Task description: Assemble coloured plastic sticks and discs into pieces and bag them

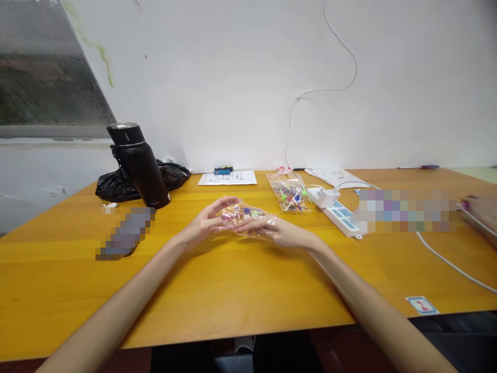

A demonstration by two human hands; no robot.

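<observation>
Hands meet over the middle of the counter (240, 290), both holding one small clear plastic bag (245, 216) with coloured bits inside. The left hand (204, 223) pinches the bag's near-left edge between thumb and fingertips, its grip closed on the film; the right hand (281, 232) lies under and along the bag's other side, fingers closed on it too, so the bag is stretched flat between them and just above the wood. Held that way, its contents show through the film and cannot spill.

A second clear bag (290, 194) of similar coloured pieces lies flat on the counter behind and to the right of the held bag, well apart from either hand. Right of that sits a white power strip (341, 215) with a plug in it and a white cable (450, 263) trailing toward the counter's right edge. Behind and to the left of the held bag stands a black flask (140, 166), upright, in front of a crumpled black bag (116, 186). A paper sheet (228, 177) with a small screwdriver (222, 170) at its far edge lies directly behind the held bag, against the wall. Another person's hand (481, 210) rests at the far right edge.
</observation>
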